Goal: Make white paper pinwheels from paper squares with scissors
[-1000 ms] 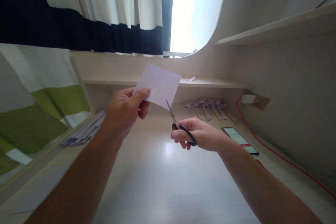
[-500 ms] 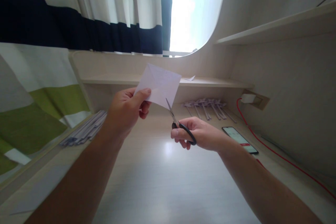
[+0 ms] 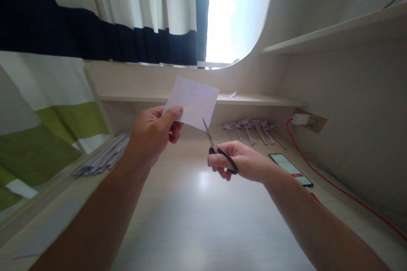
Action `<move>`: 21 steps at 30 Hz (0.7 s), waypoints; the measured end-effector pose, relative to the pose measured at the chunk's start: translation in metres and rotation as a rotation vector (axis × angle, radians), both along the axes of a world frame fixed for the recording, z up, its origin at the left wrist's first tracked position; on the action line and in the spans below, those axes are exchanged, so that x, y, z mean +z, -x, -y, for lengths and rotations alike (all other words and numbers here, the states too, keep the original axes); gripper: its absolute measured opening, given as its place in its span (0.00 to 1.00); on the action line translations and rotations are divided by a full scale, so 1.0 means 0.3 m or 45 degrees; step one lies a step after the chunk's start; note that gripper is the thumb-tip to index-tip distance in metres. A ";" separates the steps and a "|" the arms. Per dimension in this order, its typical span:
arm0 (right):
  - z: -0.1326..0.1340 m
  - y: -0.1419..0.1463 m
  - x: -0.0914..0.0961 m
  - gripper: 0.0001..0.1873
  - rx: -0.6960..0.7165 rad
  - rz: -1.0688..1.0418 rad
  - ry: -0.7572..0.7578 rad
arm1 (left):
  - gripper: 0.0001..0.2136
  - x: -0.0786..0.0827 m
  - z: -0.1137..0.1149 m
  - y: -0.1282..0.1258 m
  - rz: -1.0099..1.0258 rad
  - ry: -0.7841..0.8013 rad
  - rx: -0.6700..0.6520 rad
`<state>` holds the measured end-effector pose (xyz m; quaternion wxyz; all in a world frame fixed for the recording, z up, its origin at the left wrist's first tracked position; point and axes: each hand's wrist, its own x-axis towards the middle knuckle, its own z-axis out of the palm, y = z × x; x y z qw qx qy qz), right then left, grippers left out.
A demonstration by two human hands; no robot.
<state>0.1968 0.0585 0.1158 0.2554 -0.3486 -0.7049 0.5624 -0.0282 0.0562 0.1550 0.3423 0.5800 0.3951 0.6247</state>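
Note:
My left hand pinches the lower left corner of a white square of paper, held up above the pale wooden desk. My right hand is closed round the black handles of a pair of scissors. The scissor blades point up and left, and their tips meet the paper's lower right edge.
A row of folded paper pieces lies at the back of the desk. A stack of paper strips rests at the left. A phone with a lit screen and a red cable lie at the right. Striped curtains hang behind, shelves above.
The scissor blades have edged slightly up into the paper's lower edge. Both hands stay almost where they were.

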 end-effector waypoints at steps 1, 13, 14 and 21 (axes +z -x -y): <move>0.000 0.000 0.000 0.23 0.001 -0.004 0.002 | 0.17 -0.002 -0.001 0.001 -0.004 -0.005 -0.002; -0.007 0.009 -0.016 0.25 -0.021 -0.003 0.073 | 0.19 0.005 0.020 -0.007 -0.190 -0.018 0.215; -0.007 0.011 -0.017 0.25 -0.030 0.003 0.078 | 0.19 0.007 0.022 -0.009 -0.191 -0.010 0.220; -0.008 0.022 -0.027 0.27 -0.062 0.009 0.113 | 0.19 0.001 0.011 -0.010 -0.216 0.009 0.238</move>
